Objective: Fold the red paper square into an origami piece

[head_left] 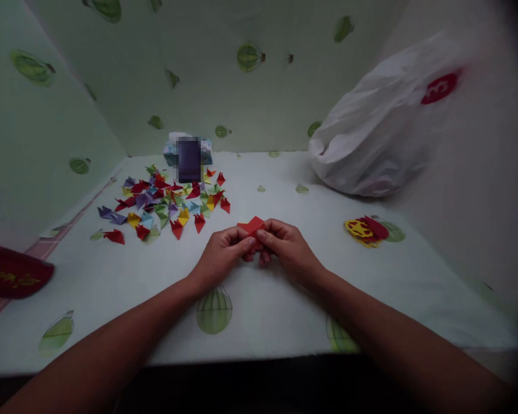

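Observation:
Between my two hands, above the middle of the table, is a small folded piece of red paper (254, 225). My left hand (229, 248) pinches its left side between thumb and fingers. On the right side, the thumb and fingers of my right hand (280, 244) are closed on the same paper. Its lower part is hidden behind my fingertips. Beyond my left hand lies a loose spread of small folded paper cranes (176, 214) in red, yellow, green, blue and purple.
A tissue box (206, 150) stands at the back, with a dark pixelated rectangle (189, 161) in front. A white plastic bag (366, 132) bulges at the back right. Red and yellow cut-outs (365, 230) lie at right. A dark red object with yellow lettering (17, 273) sits at the left edge.

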